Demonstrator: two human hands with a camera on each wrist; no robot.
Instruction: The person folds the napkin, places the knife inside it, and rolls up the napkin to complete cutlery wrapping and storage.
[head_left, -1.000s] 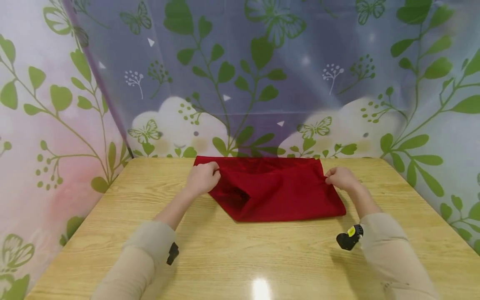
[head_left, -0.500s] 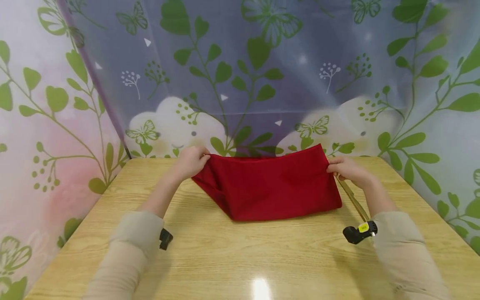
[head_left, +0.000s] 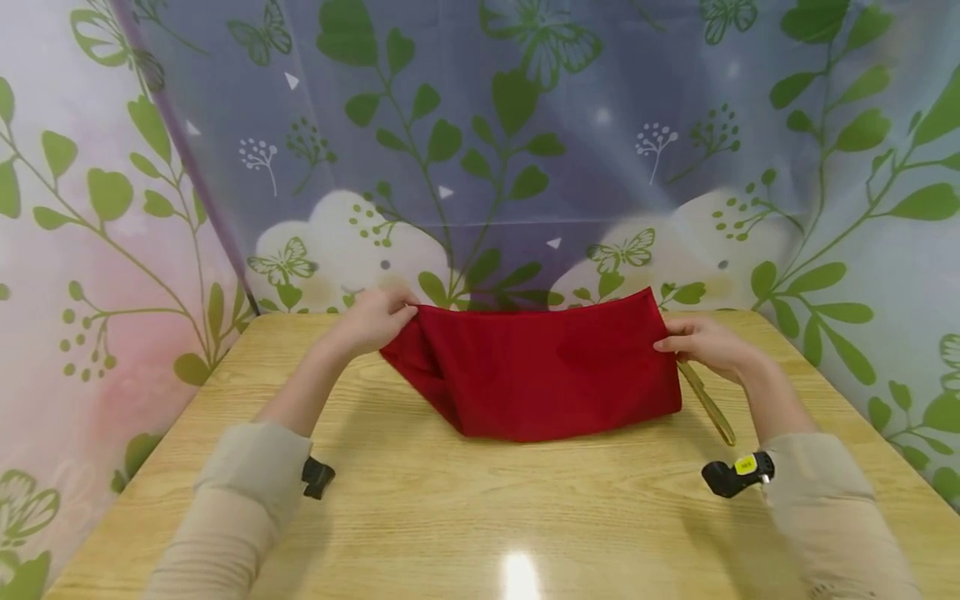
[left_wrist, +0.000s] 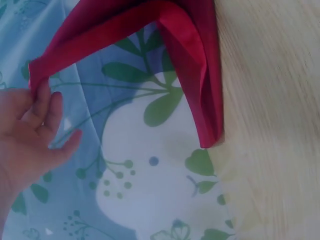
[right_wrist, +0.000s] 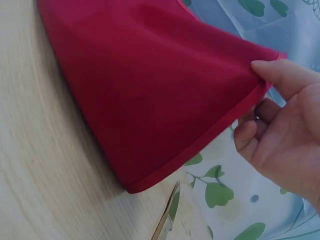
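Note:
A red cloth (head_left: 555, 375) with hemmed edges, seemingly folded over, stands half-lifted above the table, its lower fold touching or just over the wood. My left hand (head_left: 375, 318) pinches its upper left corner. At the upper right edge, my right hand (head_left: 708, 346) holds the cloth between thumb and fingers. In the left wrist view, the hem of the cloth (left_wrist: 100, 45) hangs in an arch from the left hand (left_wrist: 30, 130). The right wrist view shows the right thumb flat on the cloth (right_wrist: 150, 100), the other fingers bent behind it.
A slim gold-coloured utensil (head_left: 708, 408) lies on the wooden table (head_left: 480, 517) below the right hand, its far end hidden by the cloth and hand. Behind the table hangs a printed curtain (head_left: 480, 167) with leaves and butterflies. Small black cameras sit at both wrists.
Both hands have spread apart and raised the cloth's upper edge, stretching it taut. The gold utensil has come into view at the right. Over the last half second, movement is slight.

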